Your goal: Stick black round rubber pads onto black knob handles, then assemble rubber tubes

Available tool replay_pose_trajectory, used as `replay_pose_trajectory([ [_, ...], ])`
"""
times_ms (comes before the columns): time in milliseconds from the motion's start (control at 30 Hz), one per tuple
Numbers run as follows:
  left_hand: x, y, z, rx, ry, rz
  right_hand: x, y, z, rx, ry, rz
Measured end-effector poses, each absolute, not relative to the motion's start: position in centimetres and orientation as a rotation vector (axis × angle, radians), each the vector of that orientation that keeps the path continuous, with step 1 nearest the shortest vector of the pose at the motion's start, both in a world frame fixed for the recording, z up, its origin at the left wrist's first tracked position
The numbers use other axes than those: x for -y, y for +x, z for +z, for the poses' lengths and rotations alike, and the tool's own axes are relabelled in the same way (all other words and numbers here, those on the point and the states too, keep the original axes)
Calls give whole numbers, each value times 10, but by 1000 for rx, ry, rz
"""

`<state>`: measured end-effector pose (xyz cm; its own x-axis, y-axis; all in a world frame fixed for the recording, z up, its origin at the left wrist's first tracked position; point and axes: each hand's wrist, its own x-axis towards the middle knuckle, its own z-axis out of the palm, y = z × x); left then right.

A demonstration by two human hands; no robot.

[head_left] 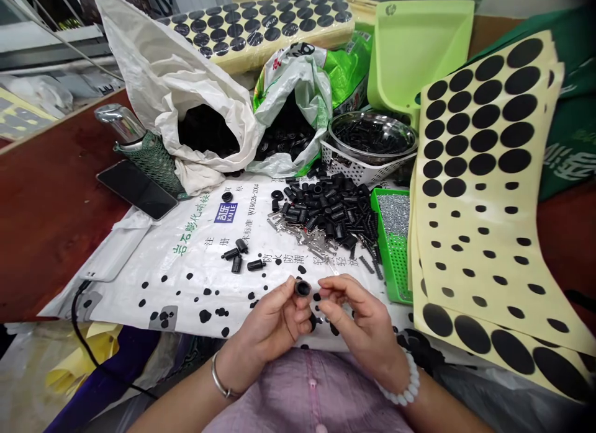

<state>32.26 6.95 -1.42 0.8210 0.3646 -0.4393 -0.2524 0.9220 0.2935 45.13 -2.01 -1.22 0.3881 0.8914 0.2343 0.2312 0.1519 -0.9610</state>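
Note:
My left hand [279, 315] pinches a small black plastic cap [302, 288] between thumb and fingers, its hollow round end turned up toward me. Close beside it on the right is my right hand [361, 324], with thumb and forefinger a little apart near the cap and nothing clearly seen between them. Beyond my hands lies a heap of black plastic parts [326, 203], mixed with springs and small metal strips [310, 239]. Several assembled black pieces [237, 259] lie on the white printed sheet [195, 259] to the left of the heap.
A green basket [395, 284] holds small silvery bits. Behind stand a white sack [153, 79], a green-white bag [316, 92], a steel bowl [414, 141] and a green dustpan [419, 54]. Sticker sheets [488, 228] lie right; a phone [137, 188] and power bank [116, 250] left.

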Motion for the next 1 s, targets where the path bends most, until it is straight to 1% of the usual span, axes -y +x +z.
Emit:
replay_pose_trajectory([
  [133,-62,330,-14,-562,233,322,18,449,-16,1304,-1380,462],
  [267,-64,333,-11,-599,516,329,13,448,-19,1366,-1404,376],
  [367,-70,328,-8,-653,846,343,10,452,-21,1376,-1416,342],
  [467,-75,323,-2,-751,1281,581,8,456,-19,1407,-1461,278],
  [567,-77,320,2,-629,1749,783,6,457,-17,1507,-1513,183],
  [667,-80,321,4,-499,2071,786,4,456,-17,1606,-1548,142],
  [1000,-84,314,-9,-568,2271,727,9,459,-28,1611,-1564,122],
])
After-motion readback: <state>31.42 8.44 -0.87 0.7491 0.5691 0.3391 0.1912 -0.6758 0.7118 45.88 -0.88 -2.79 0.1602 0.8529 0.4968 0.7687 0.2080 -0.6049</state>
